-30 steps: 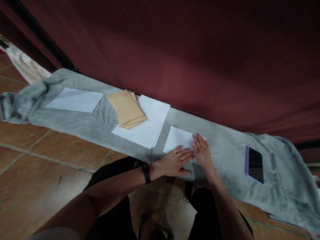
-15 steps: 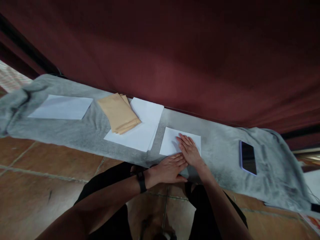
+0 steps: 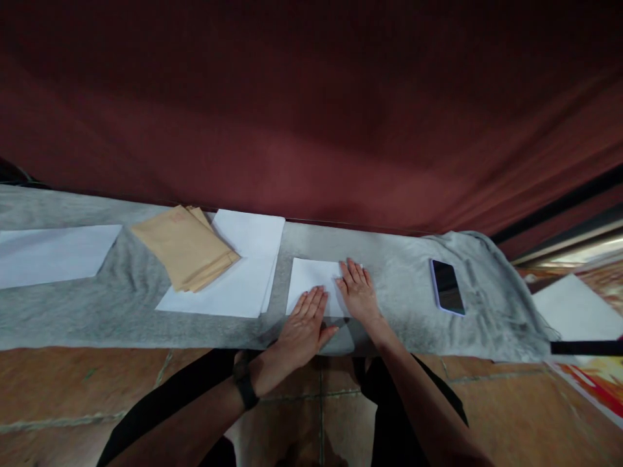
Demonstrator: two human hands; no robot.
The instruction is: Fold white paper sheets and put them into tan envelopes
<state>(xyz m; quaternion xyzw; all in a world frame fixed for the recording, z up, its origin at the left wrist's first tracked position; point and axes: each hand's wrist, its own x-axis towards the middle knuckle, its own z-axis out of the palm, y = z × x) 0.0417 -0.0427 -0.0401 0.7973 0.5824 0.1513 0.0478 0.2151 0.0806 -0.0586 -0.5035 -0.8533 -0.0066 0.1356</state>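
Observation:
A small white sheet of paper (image 3: 305,275), perhaps folded, lies on the grey cloth in front of me. My left hand (image 3: 302,327) rests flat on its near left part, fingers stretched out. On its right side my right hand (image 3: 358,292) presses flat, fingers slightly spread. Left of this paper is a stack of larger white sheets (image 3: 250,272). Several tan paper envelopes (image 3: 182,246) lie fanned out over that stack.
Another white sheet (image 3: 58,253) lies at the far left of the grey cloth (image 3: 131,324). A phone (image 3: 448,287) with a purple edge lies on the right. Behind the bench hangs a dark red curtain (image 3: 311,155). Brown floor tiles (image 3: 58,389) show below.
My left hand has moved away from my right hand and onto the paper's left part. My right hand has shifted to the paper's right edge. The view has turned right.

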